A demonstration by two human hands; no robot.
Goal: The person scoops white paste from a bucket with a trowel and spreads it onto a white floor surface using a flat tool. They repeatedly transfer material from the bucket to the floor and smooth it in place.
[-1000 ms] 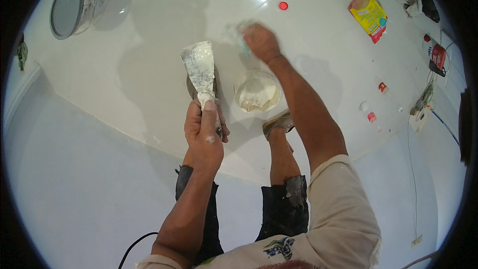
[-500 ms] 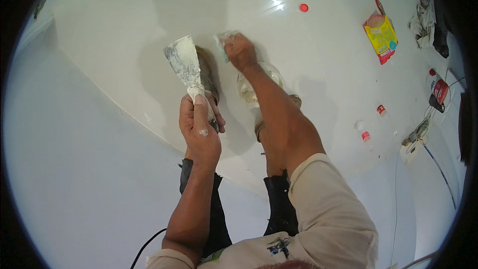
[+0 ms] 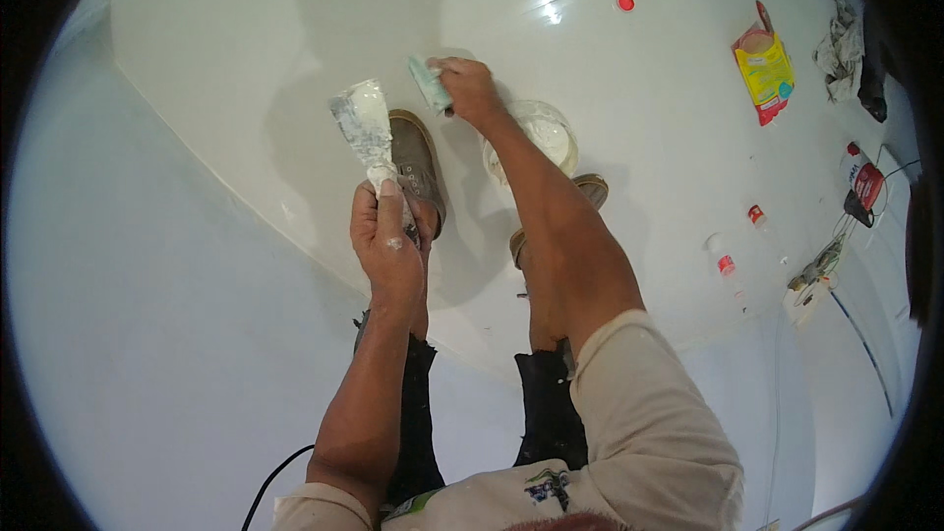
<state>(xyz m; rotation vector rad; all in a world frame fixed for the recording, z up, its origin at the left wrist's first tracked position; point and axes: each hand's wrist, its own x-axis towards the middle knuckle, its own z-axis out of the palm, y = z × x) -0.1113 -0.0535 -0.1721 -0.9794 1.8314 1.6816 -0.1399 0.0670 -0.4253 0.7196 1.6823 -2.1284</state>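
My left hand (image 3: 386,236) is wrapped round the handle of a putty knife (image 3: 365,123), its blade pointing away from me and smeared with white paste. Farther off and to the right, my right hand (image 3: 474,90) grips a pale green flat piece (image 3: 431,86), held tilted over the pale floor; its exact kind I cannot make out. Under my right forearm stands a round tub (image 3: 554,128) with white paste inside, partly hidden by the arm. Both of my shoes show, the left shoe (image 3: 417,165) just beyond the left hand.
A yellow and red packet (image 3: 765,77) lies at the far right, left of a crumpled grey cloth (image 3: 839,64). A red cap (image 3: 625,3) is on the floor. Clear bottles, one with a red label (image 3: 726,265), and tangled cords (image 3: 821,261) lie along the right side.
My right hand has lifted a little with the green piece, which now shows more of its flat side. The left hand keeps the putty knife nearly in place. The view has shifted slightly.
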